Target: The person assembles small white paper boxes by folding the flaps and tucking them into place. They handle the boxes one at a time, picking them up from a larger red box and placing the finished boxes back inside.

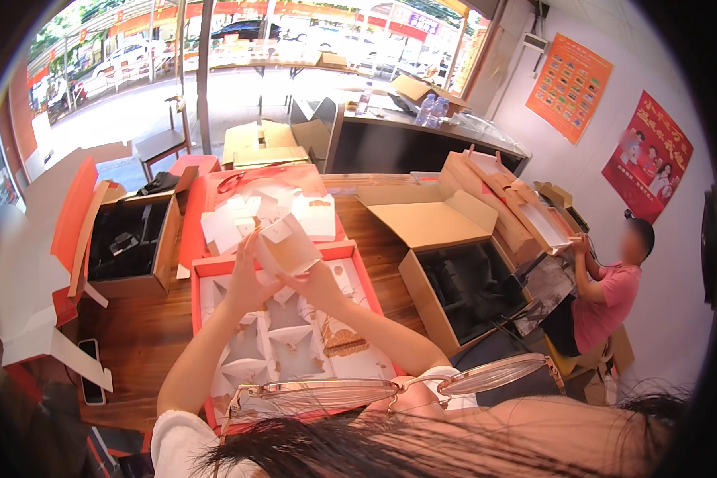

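Both my hands are raised over a shallow red gift box [199, 307] on the wooden table. My left hand [251, 279] is closed on the near left side of a small pale carton [288, 248]. My right hand [317, 285] grips the same carton at its lower right edge. The carton is tilted, and my fingers cover part of it. Under my forearms, white dividers [291, 350] split the gift box into several compartments. A printed white panel with gold patterns [346, 338] lies along its right side. Just beyond, white folded cartons [315, 213] are heaped on a red surface.
Open brown boxes with black inside stand to the left [127, 239] and right [470, 287]. A phone [92, 374] lies near the table's left edge. At far right, another person [613, 295] handles a long cardboard piece [546, 227]. Bottles [430, 111] stand on a far counter.
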### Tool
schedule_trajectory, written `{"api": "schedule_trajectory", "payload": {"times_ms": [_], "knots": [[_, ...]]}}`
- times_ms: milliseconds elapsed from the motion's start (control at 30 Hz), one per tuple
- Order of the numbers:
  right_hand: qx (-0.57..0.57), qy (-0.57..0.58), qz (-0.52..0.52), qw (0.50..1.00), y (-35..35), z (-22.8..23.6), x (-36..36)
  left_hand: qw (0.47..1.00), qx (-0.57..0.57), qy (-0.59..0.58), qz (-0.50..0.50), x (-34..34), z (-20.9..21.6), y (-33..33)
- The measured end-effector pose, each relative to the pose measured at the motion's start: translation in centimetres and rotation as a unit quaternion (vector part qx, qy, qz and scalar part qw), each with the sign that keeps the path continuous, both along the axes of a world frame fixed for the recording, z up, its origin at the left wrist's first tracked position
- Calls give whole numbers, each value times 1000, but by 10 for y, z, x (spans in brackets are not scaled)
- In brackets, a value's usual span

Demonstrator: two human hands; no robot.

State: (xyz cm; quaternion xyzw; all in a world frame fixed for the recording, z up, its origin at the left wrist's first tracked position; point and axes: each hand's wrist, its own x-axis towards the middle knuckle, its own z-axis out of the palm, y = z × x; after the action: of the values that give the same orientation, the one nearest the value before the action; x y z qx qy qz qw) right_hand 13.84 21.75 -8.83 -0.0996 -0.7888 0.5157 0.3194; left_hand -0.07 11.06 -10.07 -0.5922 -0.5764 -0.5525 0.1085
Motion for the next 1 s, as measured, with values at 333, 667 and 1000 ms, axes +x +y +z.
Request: {"api": "schedule_trajectory", "payload": {"times_ms": [333, 667, 1000], "knots": [[117, -51, -99, 987, 2, 0, 1, 998, -38, -49, 7, -8, 4, -11], [191, 37, -53, 979, 3, 5, 0, 967, 21, -251, -37, -18, 3, -10], [51, 22, -23, 998, 5, 3, 2, 931, -39, -362, -39, -33, -6, -18]]}}
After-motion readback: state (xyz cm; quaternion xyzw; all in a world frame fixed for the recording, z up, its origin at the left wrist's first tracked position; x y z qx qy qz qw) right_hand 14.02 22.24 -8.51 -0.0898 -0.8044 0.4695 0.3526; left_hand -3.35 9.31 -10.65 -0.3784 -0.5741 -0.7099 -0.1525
